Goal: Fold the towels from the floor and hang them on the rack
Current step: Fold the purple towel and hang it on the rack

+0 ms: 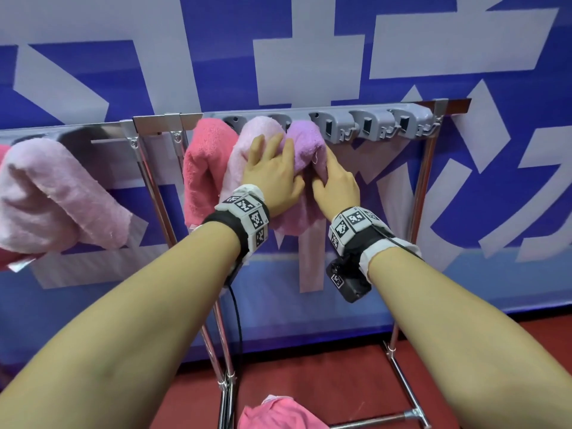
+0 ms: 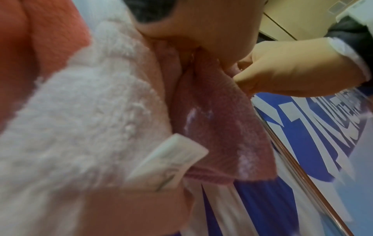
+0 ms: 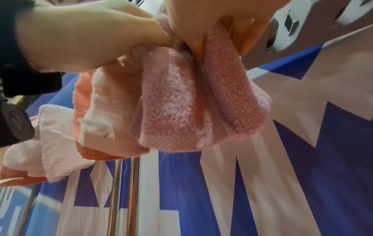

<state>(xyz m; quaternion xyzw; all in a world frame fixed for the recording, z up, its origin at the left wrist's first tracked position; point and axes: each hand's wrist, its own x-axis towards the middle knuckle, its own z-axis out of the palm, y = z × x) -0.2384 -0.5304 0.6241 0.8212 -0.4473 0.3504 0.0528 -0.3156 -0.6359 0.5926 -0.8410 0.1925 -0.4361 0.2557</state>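
A lilac towel [image 1: 305, 140] hangs folded over the grey hook bar of the rack [image 1: 371, 123], beside a pale pink towel [image 1: 247, 144] and a hot pink towel [image 1: 205, 162]. My left hand [image 1: 272, 162] lies flat with spread, straight fingers across the pale pink and lilac towels. My right hand [image 1: 331, 178] holds the lilac towel's right side. In the right wrist view the right hand's [image 3: 212, 24] thumb and fingers pinch a fold of the lilac towel [image 3: 171, 103]. In the left wrist view this towel [image 2: 212, 119] hangs below both hands.
Another pale pink towel [image 1: 58, 193] hangs on a second rack at the left. A pink towel [image 1: 278, 413] lies on the red floor between the chrome rack legs [image 1: 226, 366]. Several bare hooks [image 1: 402, 125] lie to the right. A blue-and-white banner wall stands directly behind.
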